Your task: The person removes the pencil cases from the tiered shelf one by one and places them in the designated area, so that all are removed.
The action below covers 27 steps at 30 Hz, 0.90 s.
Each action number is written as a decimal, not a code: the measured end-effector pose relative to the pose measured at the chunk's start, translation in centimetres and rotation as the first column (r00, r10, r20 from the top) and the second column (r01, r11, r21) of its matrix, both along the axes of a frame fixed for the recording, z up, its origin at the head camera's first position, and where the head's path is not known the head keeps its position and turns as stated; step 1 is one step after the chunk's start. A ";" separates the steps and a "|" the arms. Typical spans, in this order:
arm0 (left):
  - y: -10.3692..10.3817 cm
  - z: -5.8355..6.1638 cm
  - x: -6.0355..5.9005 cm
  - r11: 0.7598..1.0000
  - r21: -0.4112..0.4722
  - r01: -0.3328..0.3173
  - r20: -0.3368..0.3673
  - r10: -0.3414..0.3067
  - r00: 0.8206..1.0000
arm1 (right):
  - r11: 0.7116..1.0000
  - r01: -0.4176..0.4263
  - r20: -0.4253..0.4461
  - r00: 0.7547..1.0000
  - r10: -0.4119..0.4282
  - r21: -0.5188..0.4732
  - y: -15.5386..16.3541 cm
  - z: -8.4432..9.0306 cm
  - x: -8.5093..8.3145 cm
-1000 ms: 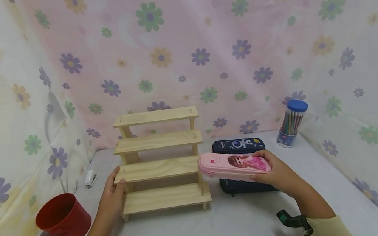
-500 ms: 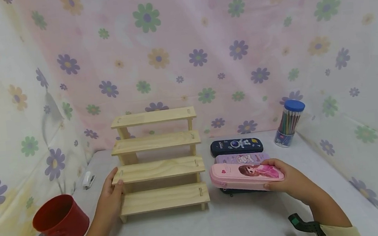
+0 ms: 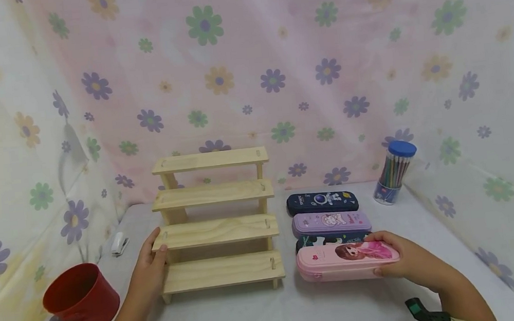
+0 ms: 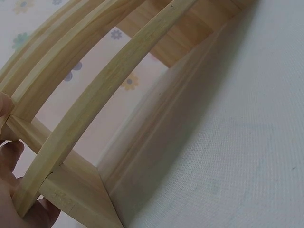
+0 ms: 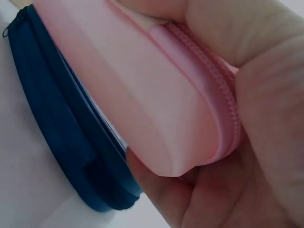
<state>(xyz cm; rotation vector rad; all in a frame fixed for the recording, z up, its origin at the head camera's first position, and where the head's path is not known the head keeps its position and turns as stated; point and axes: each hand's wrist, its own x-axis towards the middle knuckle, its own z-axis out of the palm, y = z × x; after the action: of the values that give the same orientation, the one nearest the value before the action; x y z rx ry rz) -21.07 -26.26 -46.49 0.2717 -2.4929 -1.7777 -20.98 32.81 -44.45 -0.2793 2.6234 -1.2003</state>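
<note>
My right hand [image 3: 399, 260] grips the right end of a pink pencil case [image 3: 347, 261] with a girl printed on it, low over the table right of the wooden stepped shelf [image 3: 217, 226]. The right wrist view shows the pink pencil case [image 5: 142, 99] held between thumb and fingers just above a dark blue case [image 5: 61, 137]. Behind it lie that dark case [image 3: 325, 238], a purple case [image 3: 330, 222] and a navy case [image 3: 322, 202] in a row. My left hand [image 3: 150, 266] holds the shelf's left end; its fingers [image 4: 12, 156] curl round a wooden slat [image 4: 90, 99].
A red bucket [image 3: 81, 299] stands at the front left. A small white stapler [image 3: 119, 243] lies left of the shelf. A blue-lidded tube of coloured pencils [image 3: 394, 172] stands at the back right. Flowered cloth walls enclose the white table [image 3: 262, 315].
My right hand has carried the pink case from beside the shelf's third step down and toward me, uncovering the purple and dark cases. The left hand has stayed on the shelf.
</note>
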 end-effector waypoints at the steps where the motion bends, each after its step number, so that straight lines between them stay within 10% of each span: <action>1: 0.0 0.0 0.0 1.000 0.000 0.001 0.001 -0.001 1.000 | 1.000 -0.008 0.000 1.000 0.008 0.002 0.2 0.0 0.1; 27: 0.1 0.1 0.0 1.000 0.024 0.002 -0.004 -0.002 1.000 | 0.987 -0.063 0.084 0.995 0.051 0.149 1.8 -1.0 1.0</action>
<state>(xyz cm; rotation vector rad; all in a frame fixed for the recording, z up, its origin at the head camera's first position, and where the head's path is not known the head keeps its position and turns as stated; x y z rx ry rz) -21.08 -26.19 -46.43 0.2671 -2.4714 -1.8081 -20.00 34.56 -45.46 -0.2704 2.6015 -0.9667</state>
